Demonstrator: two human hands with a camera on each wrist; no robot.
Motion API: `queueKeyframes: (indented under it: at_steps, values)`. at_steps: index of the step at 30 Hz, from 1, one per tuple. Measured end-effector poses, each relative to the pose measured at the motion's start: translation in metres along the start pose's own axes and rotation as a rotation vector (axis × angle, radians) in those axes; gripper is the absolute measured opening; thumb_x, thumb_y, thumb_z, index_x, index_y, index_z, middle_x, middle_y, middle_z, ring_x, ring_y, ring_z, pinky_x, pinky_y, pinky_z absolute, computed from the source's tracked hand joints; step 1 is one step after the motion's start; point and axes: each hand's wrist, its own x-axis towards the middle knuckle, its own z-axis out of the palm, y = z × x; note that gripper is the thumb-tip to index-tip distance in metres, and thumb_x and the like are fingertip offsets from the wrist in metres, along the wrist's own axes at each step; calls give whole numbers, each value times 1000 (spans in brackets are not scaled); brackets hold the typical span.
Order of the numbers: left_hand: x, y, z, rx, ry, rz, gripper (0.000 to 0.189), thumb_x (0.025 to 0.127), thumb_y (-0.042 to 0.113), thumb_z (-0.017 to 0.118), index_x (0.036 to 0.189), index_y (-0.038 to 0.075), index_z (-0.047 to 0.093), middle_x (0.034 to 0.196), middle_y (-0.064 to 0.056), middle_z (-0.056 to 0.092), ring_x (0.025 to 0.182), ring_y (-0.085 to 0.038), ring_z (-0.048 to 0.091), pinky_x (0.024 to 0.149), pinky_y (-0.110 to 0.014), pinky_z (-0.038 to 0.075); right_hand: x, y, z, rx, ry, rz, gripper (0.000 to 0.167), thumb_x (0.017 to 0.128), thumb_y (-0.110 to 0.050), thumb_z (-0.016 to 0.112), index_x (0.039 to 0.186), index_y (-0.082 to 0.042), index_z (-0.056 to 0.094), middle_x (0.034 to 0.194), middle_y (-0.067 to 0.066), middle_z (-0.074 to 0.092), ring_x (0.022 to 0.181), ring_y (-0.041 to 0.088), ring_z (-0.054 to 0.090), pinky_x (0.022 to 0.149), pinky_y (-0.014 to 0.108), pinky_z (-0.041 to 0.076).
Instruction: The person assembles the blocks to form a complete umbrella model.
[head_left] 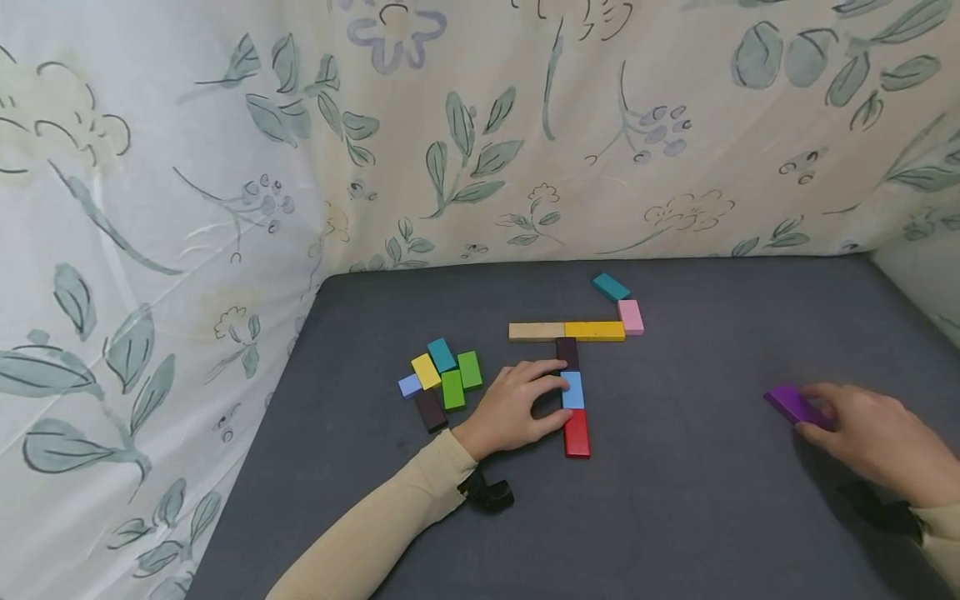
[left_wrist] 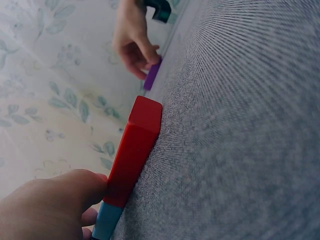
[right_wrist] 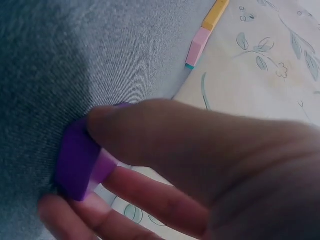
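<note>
My right hand (head_left: 877, 429) pinches a purple block (head_left: 797, 406) between thumb and fingers at the right of the table; the right wrist view shows the purple block (right_wrist: 77, 160) close up. My left hand (head_left: 517, 402) rests against a line of blocks. Its thumb touches the red block (head_left: 577, 435) near the joint with the light blue block (head_left: 573, 390), and its fingertips reach the light blue and the dark brown block (head_left: 567, 353). A tan block (head_left: 536, 332) and a yellow-orange block (head_left: 595, 331) lie end to end across the line's far end.
A pink block (head_left: 631, 317) and a teal block (head_left: 611, 287) continue from the yellow-orange one. Left of my left hand lies a cluster of several blocks, among them a green block (head_left: 453, 390) and a dark block (head_left: 431, 411). Patterned cloth (head_left: 480, 167) hangs behind the dark table (head_left: 690, 517).
</note>
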Motion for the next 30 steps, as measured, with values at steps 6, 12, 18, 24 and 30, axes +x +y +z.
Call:
queueKeyframes:
  at_steps: [6, 12, 18, 24, 30]
  values:
    - [0, -1, 1, 7, 3, 9, 37, 98, 40, 72, 129, 22, 71, 155, 1, 54, 136, -19, 55, 107, -44, 47, 1, -2, 2, 5, 46, -62, 54, 83, -11, 82, 118, 23, 58, 78, 13, 64, 68, 25, 56, 61, 48, 49]
    - [0, -1, 0, 10, -2, 1, 37, 98, 41, 71, 130, 22, 71, 155, 1, 54, 136, -19, 55, 107, -43, 47, 5, -4, 4, -2, 55, -84, 53, 82, -9, 82, 116, 23, 58, 78, 15, 65, 69, 25, 57, 61, 48, 50]
    - [1, -3, -1, 19, -7, 4, 37, 98, 41, 71, 130, 22, 71, 155, 1, 54, 136, -18, 55, 108, -43, 46, 8, -7, 3, -12, 68, -87, 52, 82, -9, 82, 116, 22, 59, 77, 12, 64, 67, 23, 54, 61, 48, 50]
    - [2, -4, -2, 15, -15, -1, 38, 98, 41, 71, 131, 22, 71, 156, 1, 54, 137, -18, 55, 109, -42, 46, 12, -15, 2, -26, 89, -106, 48, 82, -10, 83, 114, 20, 62, 81, 16, 65, 70, 26, 59, 65, 54, 51]
    - [2, -5, -4, 13, -14, 3, 38, 98, 42, 71, 131, 23, 71, 156, 2, 54, 136, -18, 55, 108, -42, 46, 21, -26, 1, -25, 116, -162, 46, 82, -10, 83, 114, 17, 64, 82, 14, 65, 71, 24, 58, 65, 52, 51]
